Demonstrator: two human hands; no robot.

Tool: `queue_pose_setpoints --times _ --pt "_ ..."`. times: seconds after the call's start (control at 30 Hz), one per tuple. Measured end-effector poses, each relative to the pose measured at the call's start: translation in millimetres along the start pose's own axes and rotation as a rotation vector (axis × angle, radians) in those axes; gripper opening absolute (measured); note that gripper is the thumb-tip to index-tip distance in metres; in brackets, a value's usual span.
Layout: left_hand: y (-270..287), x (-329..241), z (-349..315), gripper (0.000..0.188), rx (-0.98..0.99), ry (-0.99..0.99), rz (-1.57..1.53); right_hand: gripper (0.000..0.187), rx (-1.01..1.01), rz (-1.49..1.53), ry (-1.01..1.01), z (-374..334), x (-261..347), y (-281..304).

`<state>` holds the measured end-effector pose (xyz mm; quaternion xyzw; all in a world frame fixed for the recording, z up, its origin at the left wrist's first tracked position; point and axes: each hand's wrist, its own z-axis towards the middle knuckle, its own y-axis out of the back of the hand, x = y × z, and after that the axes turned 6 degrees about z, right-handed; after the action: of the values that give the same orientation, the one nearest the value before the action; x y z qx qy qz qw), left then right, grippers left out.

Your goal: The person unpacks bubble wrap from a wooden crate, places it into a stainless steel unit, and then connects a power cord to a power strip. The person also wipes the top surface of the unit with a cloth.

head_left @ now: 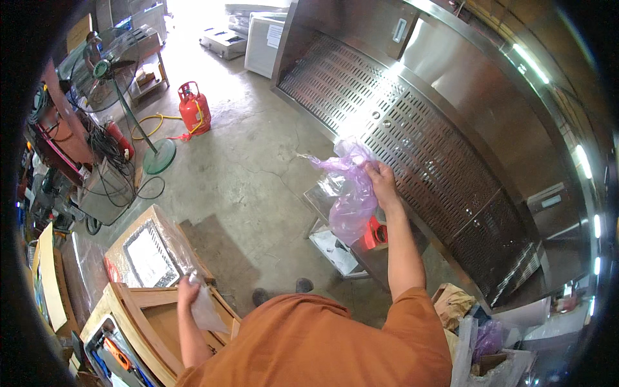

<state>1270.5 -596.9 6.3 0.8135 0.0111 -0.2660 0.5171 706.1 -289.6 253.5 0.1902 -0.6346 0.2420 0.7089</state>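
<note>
Two hands are busy. My right hand (380, 180) is up at about one o'clock from the middle of my view. Its grip is closed on a purple plastic bag (348, 193). The bag hangs in the air over a small metal stand (335, 248), beside the big shiny steel machine (451, 129) with lots of holes.

My left hand (188, 289) is down at about eight o'clock. Its grip is closed around a clear plastic sheet (206, 313) over the wooden frame (161, 316).

I think the bag is very light, soft and floppy. It looks thin, so it could tear or slip. Its bunched top, where my fingers pinch it, is the best place to hold it.

The bag's long side runs up and down, top at twelve o'clock, loose end at six.
</note>
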Motion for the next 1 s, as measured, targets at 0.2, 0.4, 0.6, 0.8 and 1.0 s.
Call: queue_pose_setpoints --times 0.2,0.4,0.6,0.8,1.0 --pt "13 -65 -32 0.022 -0.020 -0.066 -0.948 0.020 -0.113 -0.077 -0.008 -13 25 -5" --pt "96 -140 -31 0.043 0.105 -0.199 -1.418 0.025 0.373 -0.520 -0.110 -66 -35 -12" --pt "124 -179 -21 0.047 0.188 -0.309 -1.507 0.046 0.783 -1.480 -0.861 -245 -164 61" --pt "121 -224 -14 0.046 0.344 -0.403 -1.528 0.080 0.500 -0.710 -0.616 -263 -124 28" --pt "102 -298 -10 0.041 0.668 -0.490 -1.364 0.056 0.274 0.006 0.029 -148 -6 -113"
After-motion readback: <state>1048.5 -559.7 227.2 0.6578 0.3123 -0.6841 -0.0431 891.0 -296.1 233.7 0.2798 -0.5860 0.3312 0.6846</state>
